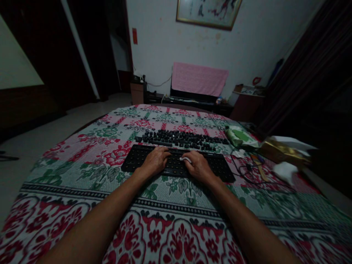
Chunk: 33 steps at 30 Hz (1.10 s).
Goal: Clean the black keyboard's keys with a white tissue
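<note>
A black keyboard (176, 167) with its keycaps off lies on the patterned cloth, rows of bare key posts showing. My left hand (156, 160) lies over its left-middle part, with curled fingers reaching the far edge and gripping it. Over the right-middle part, my right hand (198, 165) is closed around a small folded white tissue (186, 159), which sticks out towards the left. Its fingertips are partly hidden. Just beyond the keyboard, many loose black keycaps (181, 137) are spread in a wide band.
To the right lie a green and white wipes pack (239, 136), a gold tissue box (280, 151), crumpled white tissue (285, 172), a black cable (242, 170) and a flat wooden-coloured tool (262, 170). Past the flowered tablecloth (115, 157), a pink cloth (199, 79) covers a screen.
</note>
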### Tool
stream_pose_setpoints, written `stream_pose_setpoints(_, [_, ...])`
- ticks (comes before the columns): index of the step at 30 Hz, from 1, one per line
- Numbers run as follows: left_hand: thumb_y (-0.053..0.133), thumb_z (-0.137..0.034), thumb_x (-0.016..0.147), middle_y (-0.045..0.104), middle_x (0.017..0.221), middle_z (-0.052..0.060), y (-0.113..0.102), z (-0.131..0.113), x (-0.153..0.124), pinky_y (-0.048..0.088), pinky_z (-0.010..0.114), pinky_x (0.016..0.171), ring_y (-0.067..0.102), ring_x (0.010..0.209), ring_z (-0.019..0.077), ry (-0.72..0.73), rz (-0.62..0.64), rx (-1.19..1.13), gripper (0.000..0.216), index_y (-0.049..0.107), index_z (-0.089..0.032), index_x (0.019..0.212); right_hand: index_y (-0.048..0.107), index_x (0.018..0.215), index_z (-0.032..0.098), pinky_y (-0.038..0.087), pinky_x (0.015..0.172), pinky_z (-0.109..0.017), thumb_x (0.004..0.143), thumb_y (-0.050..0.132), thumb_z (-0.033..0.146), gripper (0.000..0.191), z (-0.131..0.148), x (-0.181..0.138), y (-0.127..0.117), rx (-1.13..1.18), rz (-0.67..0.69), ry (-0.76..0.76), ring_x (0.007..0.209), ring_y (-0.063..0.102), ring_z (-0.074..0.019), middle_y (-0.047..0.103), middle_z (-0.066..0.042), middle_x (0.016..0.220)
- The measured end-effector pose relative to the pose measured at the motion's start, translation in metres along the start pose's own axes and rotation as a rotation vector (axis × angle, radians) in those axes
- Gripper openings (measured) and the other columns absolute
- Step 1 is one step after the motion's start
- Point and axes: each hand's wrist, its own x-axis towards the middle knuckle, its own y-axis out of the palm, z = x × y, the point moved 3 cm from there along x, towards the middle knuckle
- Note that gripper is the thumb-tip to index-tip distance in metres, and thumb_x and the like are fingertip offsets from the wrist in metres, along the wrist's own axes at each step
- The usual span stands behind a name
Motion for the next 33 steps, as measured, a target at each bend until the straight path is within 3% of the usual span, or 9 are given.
stream_pose_setpoints(6, [0.051,-0.013,0.080,0.061,0.113,0.009,-0.002,-0.002,-0.001,0.043,0.037,0.096,0.054,0.105,0.0212,-0.005,-0.022,-0.022,0.024,0.067,-0.017,0.097,0.061,0.096,0.019,0.035,0.077,-0.028,0.082,0.048,0.019,0.019,0.008,0.014,0.004,-0.097,0.096,-0.074,0.082,0.048,-0.0165,0.053,-0.005,0.087])
stream_pose_setpoints(25, [0.047,-0.014,0.081,0.061,0.113,0.010,-0.003,-0.003,0.000,0.043,0.038,0.096,0.054,0.105,0.0219,-0.012,-0.003,-0.028,0.027,0.067,-0.016,0.099,0.062,0.077,0.017,0.036,0.071,-0.028,0.073,0.050,0.017,0.013,-0.004,0.008,0.007,-0.108,-0.014,0.032,0.072,0.049,-0.0165,0.055,-0.004,0.073])
stream_pose_setpoints(33, [0.048,-0.015,0.081,0.060,0.114,0.008,-0.002,-0.002,0.000,0.042,0.036,0.097,0.052,0.106,0.0205,-0.018,0.007,-0.007,0.027,0.067,-0.018,0.099,0.062,0.094,0.020,0.035,0.076,-0.029,0.083,0.047,0.019,0.019,-0.003,0.010,0.007,-0.052,-0.014,-0.038,0.083,0.049,-0.0178,0.055,-0.005,0.085])
